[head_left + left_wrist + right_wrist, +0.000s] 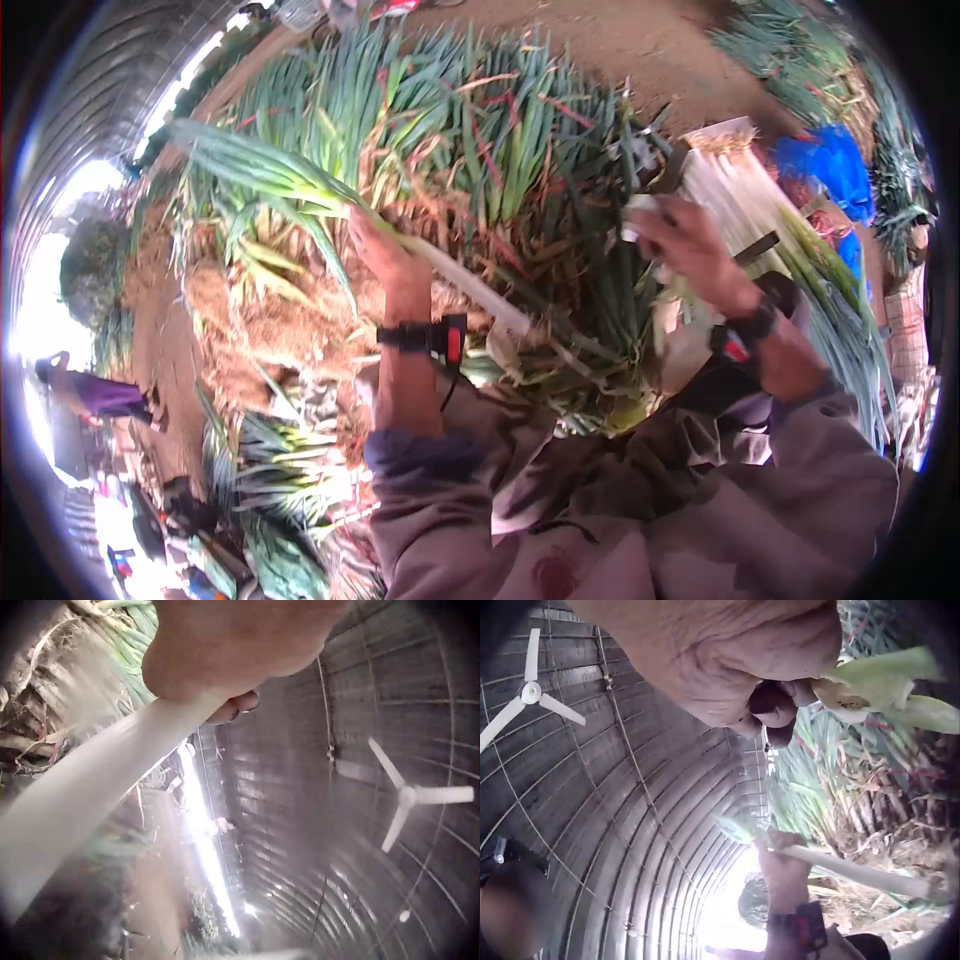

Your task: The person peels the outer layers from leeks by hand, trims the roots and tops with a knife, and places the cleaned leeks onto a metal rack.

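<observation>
My left hand (385, 255) grips a long green onion (475, 290) around its stalk. Its green leaves fan out to the upper left in the head view, and the white shank slants down right, the root end near my lap. In the left wrist view the pale shank (90, 780) runs down left from the curled fingers. My right hand (695, 250) is raised apart from the onion, to its right. Between its curled fingertips it pinches a torn, pale-green outer leaf (885, 682), best seen in the right wrist view.
A dense row of upright green onions (440, 110) stands ahead, with dry roots and soil at its foot. Cleaned onions (770, 190) lie bundled at the right, near a blue plastic sheet (830, 170). Leaf scraps (620, 410) lie by my lap. Another person (105, 395) is at the far left.
</observation>
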Action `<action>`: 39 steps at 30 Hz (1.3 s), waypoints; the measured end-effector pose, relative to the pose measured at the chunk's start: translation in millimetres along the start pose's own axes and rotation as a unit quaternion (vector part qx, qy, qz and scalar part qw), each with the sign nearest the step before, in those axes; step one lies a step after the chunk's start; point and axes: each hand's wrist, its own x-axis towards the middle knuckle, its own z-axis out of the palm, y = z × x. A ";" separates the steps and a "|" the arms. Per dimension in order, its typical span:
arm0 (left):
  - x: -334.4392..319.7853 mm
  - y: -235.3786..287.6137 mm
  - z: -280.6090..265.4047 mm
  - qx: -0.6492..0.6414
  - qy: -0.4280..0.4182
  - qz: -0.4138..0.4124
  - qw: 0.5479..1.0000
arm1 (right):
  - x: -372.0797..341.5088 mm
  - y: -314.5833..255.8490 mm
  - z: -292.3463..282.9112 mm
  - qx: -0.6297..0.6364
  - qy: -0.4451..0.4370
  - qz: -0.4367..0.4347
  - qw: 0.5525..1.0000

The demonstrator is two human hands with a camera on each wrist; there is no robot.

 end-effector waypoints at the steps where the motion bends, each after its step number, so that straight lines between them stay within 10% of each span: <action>1: -15.0 32.6 10.1 -0.260 -0.032 -0.273 0.926 | 17.0 -12.5 14.2 0.008 -0.011 0.016 1.000; 11: -89.8 80.8 41.0 -0.237 -0.248 -0.260 0.902 | 146.3 -34.4 134.7 0.173 -0.197 -0.101 0.960; 15: -81.8 92.4 41.5 -0.270 -0.228 -0.312 0.882 | 137.5 -22.1 151.3 0.437 -0.022 0.029 0.899; 16: -86.8 78.7 49.0 -0.118 -0.205 -0.052 0.970 | 135.7 -19.1 150.0 0.456 -0.011 0.071 0.887; 18: -87.7 64.9 54.9 0.046 -0.160 0.213 0.963 | 134.3 -21.6 149.4 0.467 0.009 0.107 0.878; 21: -80.3 63.6 50.0 -0.018 -0.260 0.100 0.960 | 133.3 -25.0 146.1 0.458 0.023 0.078 0.885; 24: -82.3 99.8 39.2 -0.204 -0.262 -0.316 0.889 | 127.3 -27.9 149.1 0.417 0.059 0.047 0.906; 27: -75.4 102.4 38.2 -0.255 -0.156 -0.313 0.902 | 85.6 -38.7 120.5 0.387 0.077 0.040 0.918; 29: -69.0 56.5 30.5 -0.064 -0.211 -0.076 0.972 | 100.4 -9.3 108.5 0.370 0.130 0.007 0.920; 31: -71.7 85.8 29.9 -0.336 -0.285 -0.277 0.854 | 123.6 0.8 88.2 0.328 0.113 -0.019 0.938; 35: -89.7 104.8 30.2 -0.340 -0.362 -0.329 0.803 | 146.5 -11.0 96.5 0.159 -0.121 -0.075 0.977; 39: -103.6 107.9 35.5 -0.301 -0.431 -0.330 0.784 | 173.6 -26.3 123.5 0.002 -0.091 -0.180 0.979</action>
